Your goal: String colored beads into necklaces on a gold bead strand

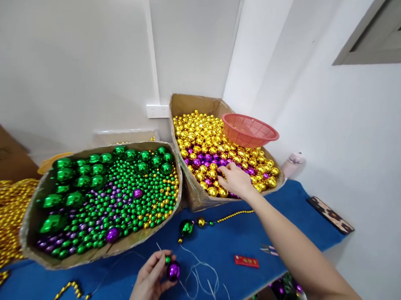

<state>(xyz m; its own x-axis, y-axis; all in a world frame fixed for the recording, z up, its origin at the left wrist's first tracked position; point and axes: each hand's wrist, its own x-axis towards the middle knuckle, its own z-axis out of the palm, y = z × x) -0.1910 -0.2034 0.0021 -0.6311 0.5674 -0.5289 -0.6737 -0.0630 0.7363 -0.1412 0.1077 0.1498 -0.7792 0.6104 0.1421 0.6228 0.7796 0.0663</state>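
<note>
My left hand (150, 278) is closed at the front edge, pinching a needle (158, 246) that points up. A small green bead (168, 260) and a larger shiny purple ball (173, 271) sit at its fingertips. White thread (197, 268) curls across the cloth to the right of them. My right hand (234, 178) reaches into the box of gold balls (198, 199), its bent fingers apart and touching the gold and purple balls on top. A strung piece with a big green ball (186, 227), a gold ball (201, 221) and a small gold bead chain (235, 215) lies between the hands.
A second box (114, 252) of green, purple and gold beads stands left. Gold bead strands (6, 220) pile beside it. A red basket (250, 130) rests on the gold balls. Thread snips (269, 250), a red packet (246, 261) and a patterned phone (329, 215) lie on the blue cloth (285, 203).
</note>
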